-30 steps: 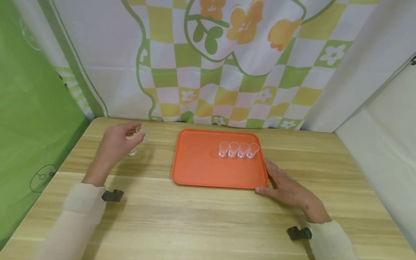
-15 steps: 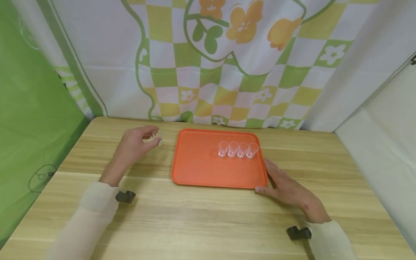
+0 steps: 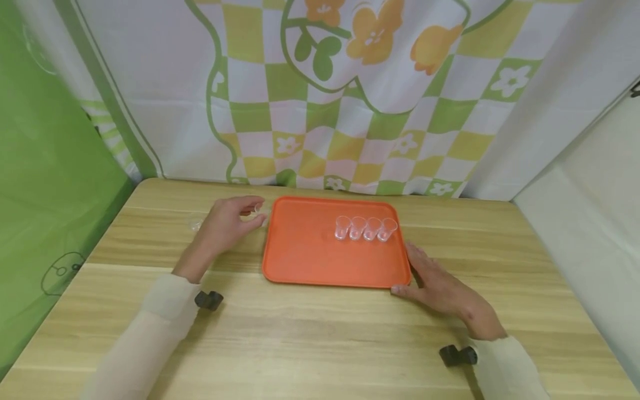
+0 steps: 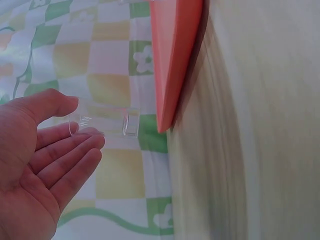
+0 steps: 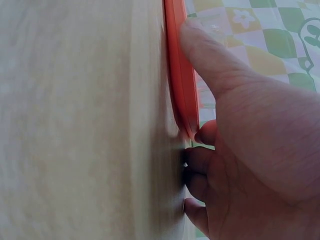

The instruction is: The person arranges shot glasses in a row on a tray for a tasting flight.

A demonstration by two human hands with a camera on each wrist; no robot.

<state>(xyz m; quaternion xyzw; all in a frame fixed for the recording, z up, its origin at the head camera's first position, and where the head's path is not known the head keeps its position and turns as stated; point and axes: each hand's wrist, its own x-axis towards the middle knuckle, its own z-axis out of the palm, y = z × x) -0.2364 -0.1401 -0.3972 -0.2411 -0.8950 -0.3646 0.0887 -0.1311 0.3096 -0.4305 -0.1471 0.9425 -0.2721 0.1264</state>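
Note:
My left hand (image 3: 227, 222) pinches a small clear cup (image 4: 105, 120) by its rim between thumb and fingers, just left of the orange tray (image 3: 300, 261). In the left wrist view the cup points base-first toward the tray, above the table. A row of several matching clear cups (image 3: 356, 229) stands upright on the right half of the tray. My right hand (image 3: 445, 289) rests at the tray's near right corner, thumb along the front rim and fingers beside the right edge. Another clear cup (image 3: 195, 223) is on the table behind my left wrist, partly hidden.
The wooden table (image 3: 320, 344) carries the tray near its back edge. A checked, flowered curtain (image 3: 350, 128) hangs right behind it. Green fabric (image 3: 50, 166) closes the left side, and a pale wall (image 3: 590, 178) the right.
My left hand has moved right with the cup, from the table's left part to beside the tray's left edge. The right hand and the cups on the tray have stayed put.

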